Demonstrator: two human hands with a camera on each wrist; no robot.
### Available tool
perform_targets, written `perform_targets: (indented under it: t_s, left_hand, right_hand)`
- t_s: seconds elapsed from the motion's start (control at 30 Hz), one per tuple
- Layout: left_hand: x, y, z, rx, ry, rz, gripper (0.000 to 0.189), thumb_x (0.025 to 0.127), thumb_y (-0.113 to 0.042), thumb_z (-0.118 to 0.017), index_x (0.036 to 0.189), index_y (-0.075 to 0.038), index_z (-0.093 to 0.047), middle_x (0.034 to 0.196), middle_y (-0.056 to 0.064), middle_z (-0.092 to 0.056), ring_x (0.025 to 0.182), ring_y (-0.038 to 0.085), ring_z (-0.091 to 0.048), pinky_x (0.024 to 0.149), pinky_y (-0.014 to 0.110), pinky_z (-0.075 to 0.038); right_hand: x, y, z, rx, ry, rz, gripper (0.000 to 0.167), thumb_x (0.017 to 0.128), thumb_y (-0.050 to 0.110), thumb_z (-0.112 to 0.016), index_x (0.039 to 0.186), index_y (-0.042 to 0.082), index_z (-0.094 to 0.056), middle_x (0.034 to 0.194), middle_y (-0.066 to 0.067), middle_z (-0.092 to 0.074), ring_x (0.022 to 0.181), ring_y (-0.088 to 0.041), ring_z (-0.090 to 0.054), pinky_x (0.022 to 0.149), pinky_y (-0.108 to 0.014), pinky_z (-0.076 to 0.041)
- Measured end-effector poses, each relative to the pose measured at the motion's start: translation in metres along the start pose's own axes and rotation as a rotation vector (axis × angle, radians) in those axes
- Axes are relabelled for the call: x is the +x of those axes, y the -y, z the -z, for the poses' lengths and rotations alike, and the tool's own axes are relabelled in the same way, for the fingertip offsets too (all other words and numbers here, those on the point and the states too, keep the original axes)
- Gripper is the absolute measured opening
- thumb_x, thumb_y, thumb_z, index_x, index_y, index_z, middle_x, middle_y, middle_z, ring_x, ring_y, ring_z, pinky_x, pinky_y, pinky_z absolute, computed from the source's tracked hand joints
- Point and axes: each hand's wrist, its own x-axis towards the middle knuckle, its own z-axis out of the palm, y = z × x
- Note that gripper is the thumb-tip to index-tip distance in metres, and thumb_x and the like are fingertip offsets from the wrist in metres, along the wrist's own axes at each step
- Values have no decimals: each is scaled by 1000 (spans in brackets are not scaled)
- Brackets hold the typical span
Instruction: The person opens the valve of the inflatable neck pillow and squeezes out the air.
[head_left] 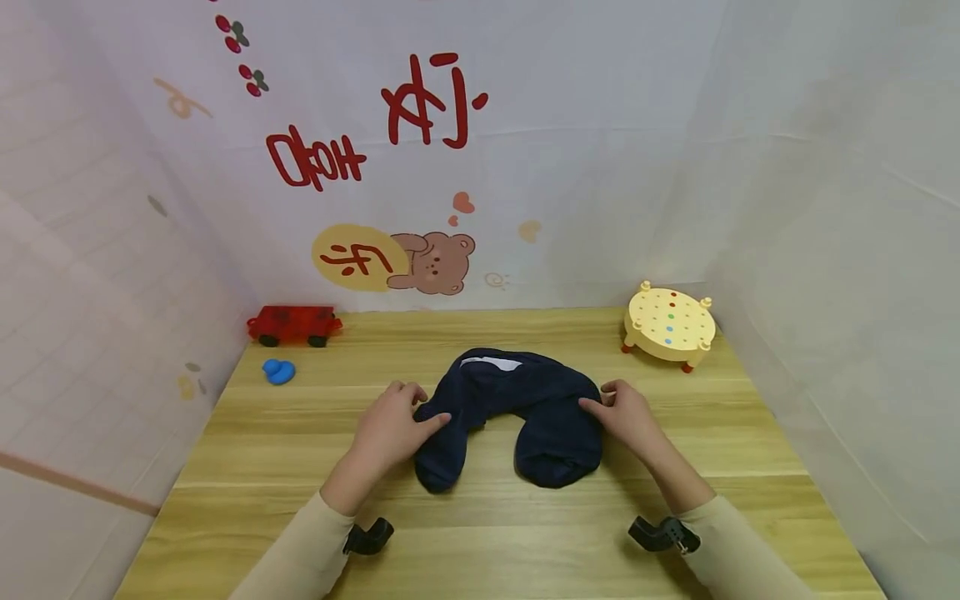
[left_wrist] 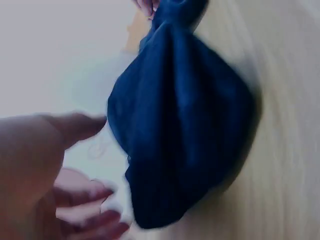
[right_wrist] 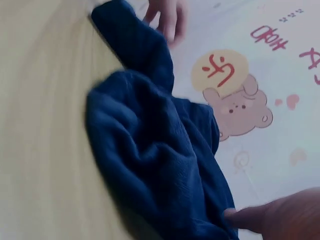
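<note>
A navy blue, U-shaped piece of soft cloth (head_left: 491, 387) with a white strip near its top lies on the table, both ends bending toward me. Beside the left end is my left hand (head_left: 388, 429), its thumb overlapping the cloth in the head view. In the left wrist view, that hand's thumb (left_wrist: 82, 127) and fingers are spread, with a gap between them and the cloth. My right hand (head_left: 628, 414) is at the wider right end, fingers loosely bent by its outer edge. Its thumb (right_wrist: 247, 218) meets the cloth in the right wrist view; the other fingers are hidden there.
A red toy cart (head_left: 296, 325) and a blue toy duck (head_left: 278, 372) stand at the back left of the wooden table (head_left: 480, 550). A round yellow pegged toy (head_left: 671, 325) on short legs is at the back right. Printed white cloth (head_left: 600, 167) walls the table.
</note>
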Motion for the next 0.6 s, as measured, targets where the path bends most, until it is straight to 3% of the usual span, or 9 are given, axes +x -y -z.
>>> perform_targets:
  t_s: [0.1, 0.23, 0.33, 0.43, 0.6]
  left_hand:
    - [10, 2, -8, 6, -13, 65, 64, 96, -55, -84, 130, -3, -71, 117, 14, -70, 102, 34, -68, 89, 54, -58]
    - [27, 13, -17, -100, 21, 108, 45, 96, -41, -88, 116, -2, -77, 103, 8, -75, 94, 28, -70, 89, 50, -58]
    - [35, 19, -20, -176, 35, 92, 28, 96, -29, -90, 104, -3, -81, 93, 4, -74, 87, 22, -68, 83, 43, -58]
    - [37, 24, -22, -190, -9, 59, 19, 97, -21, -88, 96, -4, -82, 83, 1, -72, 77, 19, -65, 73, 37, -54]
    - [38, 39, -21, -184, -70, 1, 24, 101, -15, -82, 80, -6, -77, 70, 0, -64, 65, 20, -58, 63, 35, -47]
  right_hand:
    - [-10, -1, 0, -4, 25, -11, 51, 98, 23, -85, 122, -16, -63, 100, -21, -72, 90, -32, -69, 82, -47, -59]
    - [-11, -5, -3, 57, -6, 23, 36, 96, 12, -86, 115, -13, -68, 93, -14, -72, 82, -23, -66, 74, -34, -54]
    - [-8, -11, -4, 90, -36, 63, 26, 98, 7, -84, 113, -11, -73, 92, -12, -74, 82, -20, -67, 73, -28, -53]
    - [-1, -19, -2, 81, -30, 103, 18, 99, 5, -82, 109, -9, -76, 90, -11, -75, 81, -18, -66, 72, -27, -52]
    - [24, -26, 1, 59, 18, 133, 10, 101, 4, -80, 103, -5, -77, 88, -10, -76, 78, -18, -63, 70, -30, -50]
